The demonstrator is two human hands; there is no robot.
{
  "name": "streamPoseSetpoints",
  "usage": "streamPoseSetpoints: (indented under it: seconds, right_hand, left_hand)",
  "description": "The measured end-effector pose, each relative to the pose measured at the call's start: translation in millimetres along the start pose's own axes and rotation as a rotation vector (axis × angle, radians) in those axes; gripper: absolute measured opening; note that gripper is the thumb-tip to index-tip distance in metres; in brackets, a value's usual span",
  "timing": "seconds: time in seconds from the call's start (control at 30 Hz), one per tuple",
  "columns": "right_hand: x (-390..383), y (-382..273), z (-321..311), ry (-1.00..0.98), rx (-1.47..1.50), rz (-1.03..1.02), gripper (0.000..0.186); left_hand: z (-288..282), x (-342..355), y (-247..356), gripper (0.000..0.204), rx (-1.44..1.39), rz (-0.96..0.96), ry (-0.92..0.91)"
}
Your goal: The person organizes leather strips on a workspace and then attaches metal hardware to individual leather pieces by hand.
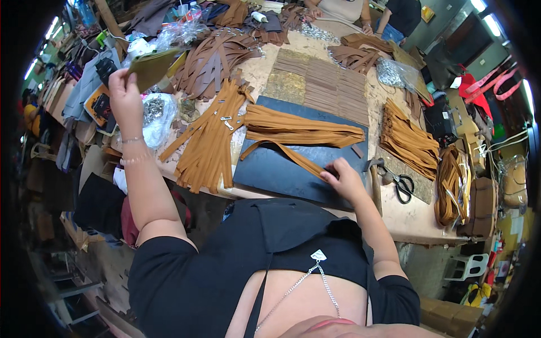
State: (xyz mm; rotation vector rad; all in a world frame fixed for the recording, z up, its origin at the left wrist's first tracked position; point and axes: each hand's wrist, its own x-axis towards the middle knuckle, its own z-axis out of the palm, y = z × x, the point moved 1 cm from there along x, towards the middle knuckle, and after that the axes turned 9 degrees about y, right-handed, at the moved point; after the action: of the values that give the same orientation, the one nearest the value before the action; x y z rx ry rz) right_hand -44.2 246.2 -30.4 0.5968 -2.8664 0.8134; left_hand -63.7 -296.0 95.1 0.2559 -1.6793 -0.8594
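My left hand (125, 90) is raised at the upper left, closed on an olive-yellow flat piece (151, 69), beside a clear bag of metal parts (155, 117). My right hand (342, 179) has its fingers closed on the end of a long mustard zipper tape (292, 156), over a black board (270, 176). A bundle of similar tapes (303, 125) lies across the board above it. To the left, more tapes (205, 151) lie fanned out, with small silver pieces (225, 119) on them.
Hammer (375, 183), black-handled scissors (403, 187), more tapes (408, 138) and a coiled bundle (451, 186) lie right of the board. Brown strips (205, 56) and rows of narrow pieces (335, 90) cover the back. Two people (397, 19) are at the far side. A white stool (468, 265) stands lower right.
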Motion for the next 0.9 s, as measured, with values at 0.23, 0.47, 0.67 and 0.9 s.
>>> streamPoseSetpoints:
  seconds: [0.23, 0.47, 0.67, 0.9]
  right_hand:
    - [33.0, -87.2, -87.5, 0.318, 0.467, -0.206, 0.035]
    - [28.1, -152.7, -120.8, 0.53, 0.339, -0.545, 0.042]
    - [24.1, -147.4, -117.2, 0.567, 0.379, -0.567, 0.03]
    - [24.2, -145.8, -117.3, 0.636, 0.295, -0.599, 0.023]
  left_hand:
    - [30.6, -94.8, 161.3, 0.016, -0.5, -0.184, -0.567]
    - [39.9, -142.9, 218.0, 0.019, -0.74, -0.316, -0.893]
    - [39.9, -147.8, 223.4, 0.02, -0.768, -0.389, -0.953]
    - [38.6, -151.8, 219.9, 0.022, -0.741, -0.385, -0.961]
